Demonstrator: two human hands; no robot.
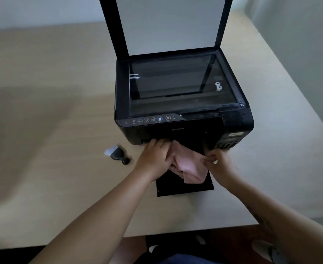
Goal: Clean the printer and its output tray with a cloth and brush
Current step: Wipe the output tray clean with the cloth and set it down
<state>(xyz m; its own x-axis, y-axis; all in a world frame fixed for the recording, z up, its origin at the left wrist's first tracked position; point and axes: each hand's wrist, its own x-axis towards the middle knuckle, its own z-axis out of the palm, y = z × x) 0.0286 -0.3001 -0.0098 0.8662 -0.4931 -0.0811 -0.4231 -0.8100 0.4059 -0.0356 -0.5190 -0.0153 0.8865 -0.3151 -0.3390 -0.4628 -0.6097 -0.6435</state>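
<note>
Black printer (183,103) on beige table (61,111), lid up, output tray (185,187) pulled out w/ pink cloth (190,165) on it; left hand (155,155) presses cloth, right hand (218,161) pinches its edge, brush (118,153) lies nearby, left of tray.

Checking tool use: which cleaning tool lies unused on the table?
The brush, lying left of the output tray, untouched; the pink cloth is in both hands.

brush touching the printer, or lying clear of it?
Apart. The head view shows the brush lying on the table left of the printer, with a strip of bare tabletop between them.
</note>
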